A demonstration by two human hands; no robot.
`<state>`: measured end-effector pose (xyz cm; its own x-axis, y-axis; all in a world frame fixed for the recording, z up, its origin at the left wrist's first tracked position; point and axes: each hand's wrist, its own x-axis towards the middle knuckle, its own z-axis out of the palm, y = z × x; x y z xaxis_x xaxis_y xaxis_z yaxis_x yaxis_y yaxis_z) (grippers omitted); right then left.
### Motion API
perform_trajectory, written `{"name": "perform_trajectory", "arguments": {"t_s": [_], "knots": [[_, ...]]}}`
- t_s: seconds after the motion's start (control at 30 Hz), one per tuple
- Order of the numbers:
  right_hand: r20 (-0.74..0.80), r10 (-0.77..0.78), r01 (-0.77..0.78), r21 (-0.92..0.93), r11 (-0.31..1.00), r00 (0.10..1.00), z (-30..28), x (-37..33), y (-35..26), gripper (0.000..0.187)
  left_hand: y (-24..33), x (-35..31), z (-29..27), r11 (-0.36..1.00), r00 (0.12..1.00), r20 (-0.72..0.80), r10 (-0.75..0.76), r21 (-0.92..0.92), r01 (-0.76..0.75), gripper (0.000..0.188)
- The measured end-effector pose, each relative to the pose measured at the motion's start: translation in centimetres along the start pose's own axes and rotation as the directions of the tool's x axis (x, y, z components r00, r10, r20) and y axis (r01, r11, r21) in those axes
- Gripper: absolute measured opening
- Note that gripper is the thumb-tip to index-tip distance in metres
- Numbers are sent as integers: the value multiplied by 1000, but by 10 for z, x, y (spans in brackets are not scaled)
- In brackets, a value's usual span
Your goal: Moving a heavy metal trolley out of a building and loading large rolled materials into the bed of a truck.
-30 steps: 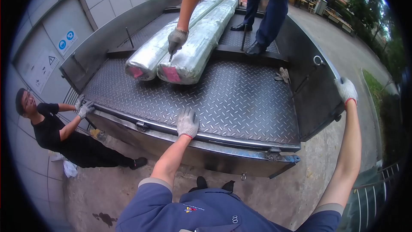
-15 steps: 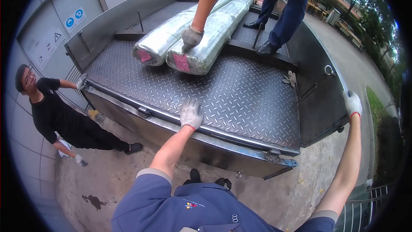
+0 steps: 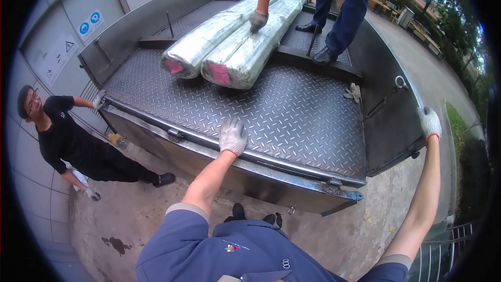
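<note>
My left hand (image 3: 233, 137), in a white knitted glove, lies flat with its fingers stretched out on the rear edge of the diamond-plate truck bed (image 3: 308, 120). My right hand (image 3: 430, 122), gloved too, is wrapped over the top edge of the right metal side panel (image 3: 391, 81). Ahead of my left hand, two long bundles (image 3: 242, 49) in shiny silvery wrap lie side by side on the bed, with pink labels on their near ends. Another person's gloved hand (image 3: 258, 21) touches the top of the right bundle.
A co-worker in black (image 3: 78, 136) stands at the left, one gloved hand on the bed's corner. Another person in dark trousers (image 3: 339, 23) stands on the bed. A loose glove (image 3: 353, 93) lies by the right panel. The lowered tailgate (image 3: 250, 188) hangs before me.
The gloved hand of the person on the bed has moved from the right bundle's near end farther along it. The left co-worker's lower hand has shifted slightly. My hands have stayed in place.
</note>
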<state>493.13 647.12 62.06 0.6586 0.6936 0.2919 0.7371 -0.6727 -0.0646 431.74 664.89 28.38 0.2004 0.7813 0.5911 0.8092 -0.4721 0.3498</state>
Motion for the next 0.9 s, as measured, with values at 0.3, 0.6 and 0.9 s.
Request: {"name": "perform_trajectory", "arguments": {"t_s": [0.3,0.6,0.9], "knots": [[-8,23,-23,2,1000,1000,1,0,6,64,1,1,1,998,993,101,-62,-9,64,28],[8,40,-40,19,999,999,-6,-5,-4,63,0,0,2,997,989,124,-76,-17,79,31],[5,32,-33,46,998,999,-7,-6,-6,61,-4,1,4,999,996,73,-41,-11,42,26]]}}
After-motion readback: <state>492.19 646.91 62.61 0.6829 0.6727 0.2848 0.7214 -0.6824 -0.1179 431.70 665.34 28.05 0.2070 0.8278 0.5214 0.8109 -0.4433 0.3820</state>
